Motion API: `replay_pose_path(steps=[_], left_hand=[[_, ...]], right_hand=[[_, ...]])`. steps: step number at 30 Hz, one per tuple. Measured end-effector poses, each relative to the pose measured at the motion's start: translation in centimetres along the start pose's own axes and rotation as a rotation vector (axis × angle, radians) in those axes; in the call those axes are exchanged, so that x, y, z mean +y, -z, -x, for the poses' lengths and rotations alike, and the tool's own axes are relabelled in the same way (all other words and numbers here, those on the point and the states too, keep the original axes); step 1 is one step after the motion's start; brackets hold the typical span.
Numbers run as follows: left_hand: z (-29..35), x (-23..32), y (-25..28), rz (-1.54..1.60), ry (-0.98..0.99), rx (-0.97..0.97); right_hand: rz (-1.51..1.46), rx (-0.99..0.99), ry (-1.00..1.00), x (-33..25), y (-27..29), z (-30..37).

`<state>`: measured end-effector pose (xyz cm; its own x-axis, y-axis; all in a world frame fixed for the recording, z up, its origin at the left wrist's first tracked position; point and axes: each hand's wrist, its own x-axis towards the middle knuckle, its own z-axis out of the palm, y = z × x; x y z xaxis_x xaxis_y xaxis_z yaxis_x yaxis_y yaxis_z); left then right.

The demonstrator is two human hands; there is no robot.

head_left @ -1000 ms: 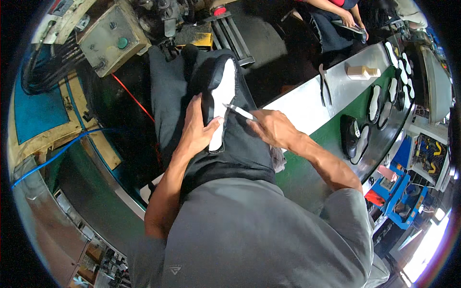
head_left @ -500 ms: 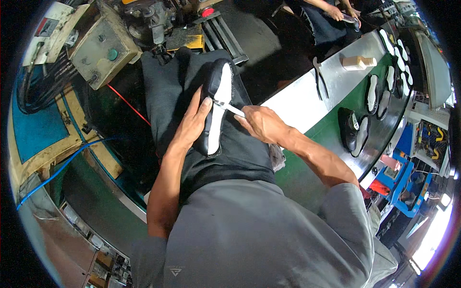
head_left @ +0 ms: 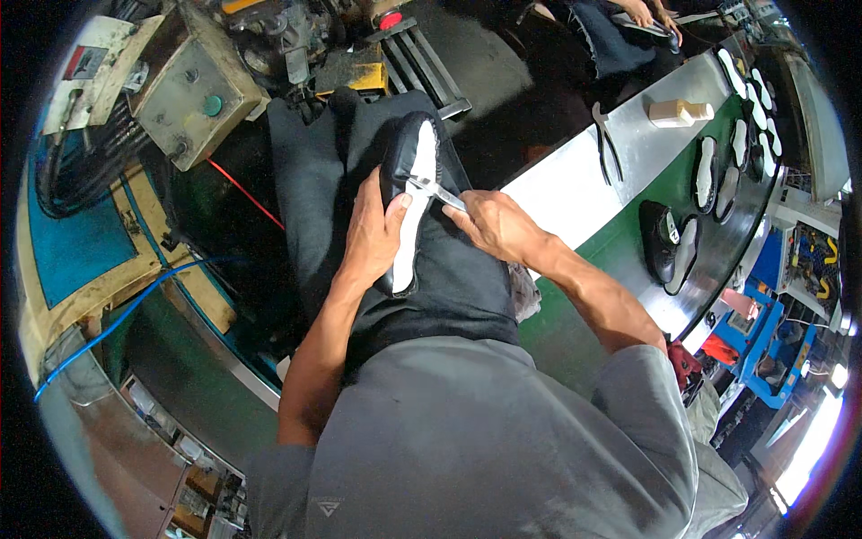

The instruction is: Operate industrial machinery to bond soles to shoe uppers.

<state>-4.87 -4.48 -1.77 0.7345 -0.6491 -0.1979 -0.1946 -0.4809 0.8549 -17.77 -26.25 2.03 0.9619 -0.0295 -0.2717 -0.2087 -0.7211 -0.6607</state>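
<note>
A black shoe with a white underside (head_left: 407,242) lies sole up across my lap, its long side pointing away from me. My left hand (head_left: 370,232) is wrapped round the shoe's left side, with the thumb on the edge of the white underside. In my closed right hand (head_left: 505,225) is a slim, flat silver hand tool (head_left: 442,193). Its far end rests against the white underside near the middle of the shoe, just beyond my left thumb. My right fingers cover the tool's near end.
On the bench (head_left: 561,193) to the right lie pincers (head_left: 606,144) and a beige bottle (head_left: 680,113). Black shoes (head_left: 660,241) and white-soled pieces line its far side. A control box (head_left: 199,99) with a green button stands at left. Another person's hands (head_left: 651,13) work at the top.
The tool's tip has shifted slightly toward the far end of the shoe, and my left thumb now sits lower than it. The whole view has moved a little.
</note>
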Motion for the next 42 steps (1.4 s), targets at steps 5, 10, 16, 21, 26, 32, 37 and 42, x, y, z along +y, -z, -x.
replay_pose_path(steps=[5,10,16,21,26,32,37,42], left_hand=[[-2.6,3.7,2.4,0.454,0.378,-0.176],[-2.9,1.4,0.7,0.168,0.111,-0.082],[-2.3,0.9,0.4,-0.027,0.056,-0.05],[0.3,0.4,1.7,0.292,0.169,-0.207],[1.2,-0.2,1.2,0.356,0.134,-0.134],[0.3,-1.2,1.1,0.51,0.16,-0.148],[0.4,-0.7,1.7,0.489,0.264,-0.142],[0.2,0.4,2.1,0.405,0.26,-0.15]], right_hand=[[-0.011,-0.07,-0.055,0.2,0.4,-0.1],[-0.176,0.16,-0.086,0.7,0.6,1.5],[-0.113,0.427,0.217,-2.5,1.0,-0.1],[-0.039,0.201,0.034,-1.6,0.2,-0.7],[-0.056,0.308,0.235,-4.2,-1.1,-1.0],[-0.299,0.304,0.021,-5.3,0.6,-1.4],[0.03,0.097,0.019,-2.5,-2.1,-1.6],[-0.071,0.502,0.161,-4.7,1.1,-1.5]])
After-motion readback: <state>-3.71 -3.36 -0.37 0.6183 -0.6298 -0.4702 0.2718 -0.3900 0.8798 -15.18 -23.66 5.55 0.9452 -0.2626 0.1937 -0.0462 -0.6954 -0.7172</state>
